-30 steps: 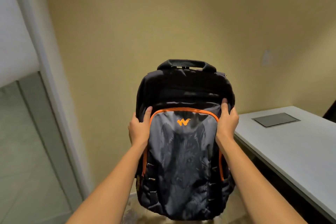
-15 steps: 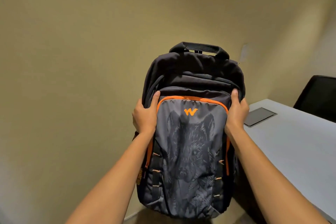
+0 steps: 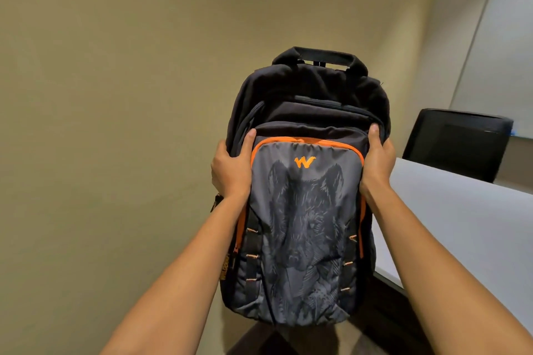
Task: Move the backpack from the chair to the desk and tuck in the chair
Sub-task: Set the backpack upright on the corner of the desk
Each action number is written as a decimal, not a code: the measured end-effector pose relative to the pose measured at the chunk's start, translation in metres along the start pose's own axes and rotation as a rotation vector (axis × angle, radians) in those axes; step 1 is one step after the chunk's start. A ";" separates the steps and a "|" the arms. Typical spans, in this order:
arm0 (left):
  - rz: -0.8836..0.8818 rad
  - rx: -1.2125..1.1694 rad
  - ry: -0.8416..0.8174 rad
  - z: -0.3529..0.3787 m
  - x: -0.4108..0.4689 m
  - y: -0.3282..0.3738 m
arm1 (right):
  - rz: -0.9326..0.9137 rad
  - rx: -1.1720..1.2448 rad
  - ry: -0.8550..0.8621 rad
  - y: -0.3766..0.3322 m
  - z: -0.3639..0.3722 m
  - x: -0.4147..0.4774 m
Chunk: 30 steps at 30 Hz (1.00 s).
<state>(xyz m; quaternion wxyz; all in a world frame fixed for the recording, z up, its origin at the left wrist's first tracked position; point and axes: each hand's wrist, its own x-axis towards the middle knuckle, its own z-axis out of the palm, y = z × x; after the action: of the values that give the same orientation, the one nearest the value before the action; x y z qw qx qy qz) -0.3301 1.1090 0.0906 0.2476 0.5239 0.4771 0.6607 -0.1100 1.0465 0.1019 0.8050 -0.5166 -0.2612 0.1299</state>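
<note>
A dark grey backpack (image 3: pixel 305 225) with orange zip trim and a wolf print hangs upright in the air in front of me. My left hand (image 3: pixel 230 170) grips its left side and my right hand (image 3: pixel 376 161) grips its right side, thumbs on the front panel. The white desk (image 3: pixel 461 225) lies to the right, its near corner behind the backpack's lower right edge. A black chair (image 3: pixel 455 141) stands at the desk's far side. The chair the backpack came from is out of view.
A plain beige wall fills the left and the background. A whiteboard (image 3: pixel 507 46) hangs on the right wall above the black chair. Dark floor shows below the backpack.
The view has swung further to the right with the backpack held in both hands. The window and the grey panel on the desk have left the frame; more of the black chair shows.
</note>
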 end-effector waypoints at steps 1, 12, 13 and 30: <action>0.001 -0.003 -0.012 0.012 0.002 0.000 | -0.003 -0.002 0.011 0.003 -0.001 0.011; -0.011 -0.085 0.011 0.151 0.021 0.002 | -0.076 -0.025 0.000 0.023 -0.008 0.158; -0.016 -0.095 0.018 0.163 0.023 0.001 | -0.082 -0.029 -0.009 0.024 -0.008 0.171; -0.075 -0.114 0.047 0.321 0.076 -0.042 | -0.099 -0.036 -0.034 0.098 0.028 0.333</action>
<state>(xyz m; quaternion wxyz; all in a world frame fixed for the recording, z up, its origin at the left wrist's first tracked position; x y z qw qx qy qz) -0.0647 1.3087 0.0870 0.2900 0.4751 0.4637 0.6893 0.1569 1.2696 0.1183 0.7965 -0.5152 -0.3023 0.0941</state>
